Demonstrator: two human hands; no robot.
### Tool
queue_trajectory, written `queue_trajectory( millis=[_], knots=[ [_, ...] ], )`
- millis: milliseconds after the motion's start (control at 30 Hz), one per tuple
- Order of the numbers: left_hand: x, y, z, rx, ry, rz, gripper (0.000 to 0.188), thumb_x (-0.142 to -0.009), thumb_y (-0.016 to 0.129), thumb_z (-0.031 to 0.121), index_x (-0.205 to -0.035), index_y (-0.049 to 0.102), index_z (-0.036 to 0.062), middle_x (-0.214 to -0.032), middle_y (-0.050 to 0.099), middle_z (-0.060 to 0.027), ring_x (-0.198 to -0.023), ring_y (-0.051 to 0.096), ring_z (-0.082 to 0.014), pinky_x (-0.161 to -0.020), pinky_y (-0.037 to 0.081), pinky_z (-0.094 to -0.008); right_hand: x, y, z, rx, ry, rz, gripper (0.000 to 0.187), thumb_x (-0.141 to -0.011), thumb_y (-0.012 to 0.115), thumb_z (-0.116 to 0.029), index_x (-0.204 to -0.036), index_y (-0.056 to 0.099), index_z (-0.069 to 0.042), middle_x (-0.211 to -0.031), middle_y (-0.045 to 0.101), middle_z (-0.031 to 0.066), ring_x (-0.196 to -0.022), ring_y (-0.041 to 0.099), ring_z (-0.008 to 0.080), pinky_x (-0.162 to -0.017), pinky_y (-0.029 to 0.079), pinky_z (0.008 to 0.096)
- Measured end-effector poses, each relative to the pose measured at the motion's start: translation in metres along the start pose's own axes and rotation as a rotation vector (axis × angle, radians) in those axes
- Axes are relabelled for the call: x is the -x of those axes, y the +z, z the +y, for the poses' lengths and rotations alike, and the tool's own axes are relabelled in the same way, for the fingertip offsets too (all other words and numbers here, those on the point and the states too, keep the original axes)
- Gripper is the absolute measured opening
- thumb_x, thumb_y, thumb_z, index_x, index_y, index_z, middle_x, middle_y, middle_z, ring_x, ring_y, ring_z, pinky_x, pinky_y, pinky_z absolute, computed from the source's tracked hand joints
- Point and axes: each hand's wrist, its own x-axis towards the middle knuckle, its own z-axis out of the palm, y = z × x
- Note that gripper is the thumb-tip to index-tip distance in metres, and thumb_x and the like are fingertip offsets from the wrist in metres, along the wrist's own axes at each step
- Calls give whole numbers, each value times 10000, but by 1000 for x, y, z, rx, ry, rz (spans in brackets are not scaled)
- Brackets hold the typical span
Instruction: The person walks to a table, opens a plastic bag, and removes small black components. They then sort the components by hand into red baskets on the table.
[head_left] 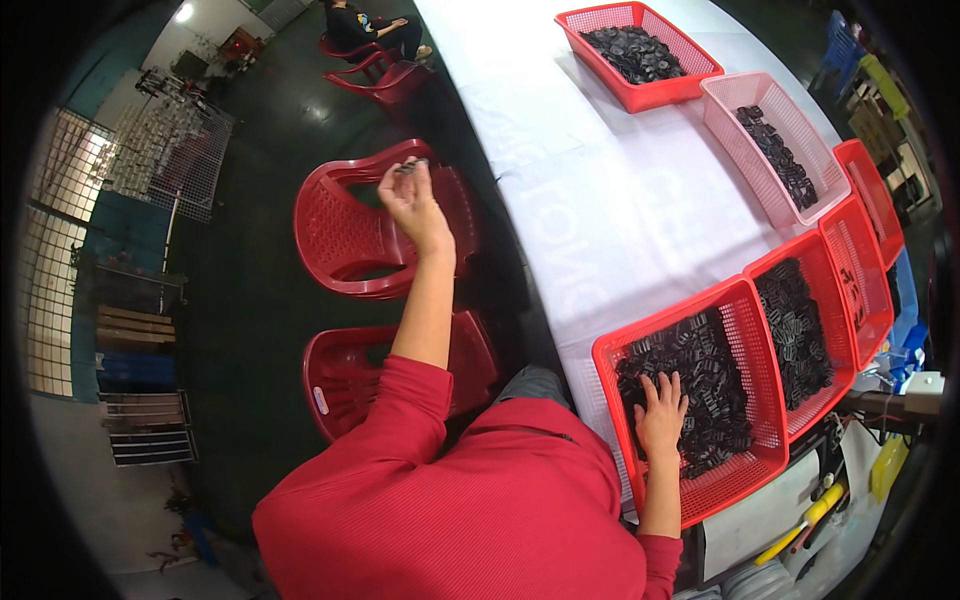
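My left hand [420, 215] is raised out to the left, over a red plastic chair [335, 225]. Its fingertips pinch a small black piece [408, 167], perhaps more than one; the exact kind is too small to tell. Lower down, my right hand [657, 420] reaches into the nearest red basket [745, 488] on the table. Its fingers are spread and lie on a heap of small black plastic pieces [705, 365], with nothing visibly gripped.
Beside the nearest basket stands another red basket [838, 385] of black pieces. A pink basket [738, 165] and a far red basket [640, 98] also hold black parts. White cloth covers the table [580, 210]. A seated person [355, 28] is at the far left.
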Motion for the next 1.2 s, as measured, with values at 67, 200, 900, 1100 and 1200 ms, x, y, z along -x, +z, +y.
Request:
queue_trajectory(
  millis=[67,200,900,1100,1200],
  knots=[
    [-1,-7,9,-59,30,35,363,-872,640,185,-1146,429,74,-1123,566,-44,-1023,535,-123,-824,415,-266,0,3,1,4,4,3,558,-759,665,-157,-1284,478,-173,-1366,395,125,-1352,240,328,-1043,256,578],
    [6,-12,14,-177,97,85,397,-843,669,141,-1126,425,8,-1124,489,-99,-1058,470,-186,-921,406,-332,0,1,0,-4,2,0,560,-763,662,-155,-1290,474,-173,-1369,392,127,-1352,238,331,-1043,253,577],
    [5,5,15,-317,94,149,368,-818,694,133,-1055,434,23,-1037,507,-76,-966,487,-175,-888,417,-337,0,-2,0,-17,17,-31,583,-753,674,-142,-1299,473,-181,-1380,382,123,-1358,230,322,-1051,247,574],
    [4,3,13,-311,91,151,373,-811,702,136,-1045,432,26,-1023,498,-71,-958,487,-174,-882,419,-337,0,-2,0,-21,14,-23,586,-748,678,-138,-1297,476,-180,-1375,385,125,-1357,232,324,-1049,249,575],
    [3,2,11,-314,107,154,368,-811,703,135,-1036,433,27,-1022,499,-68,-941,491,-170,-877,421,-334,0,-1,1,-20,10,-21,588,-748,678,-136,-1298,474,-179,-1374,386,127,-1356,233,327,-1048,250,576]
  ],
)
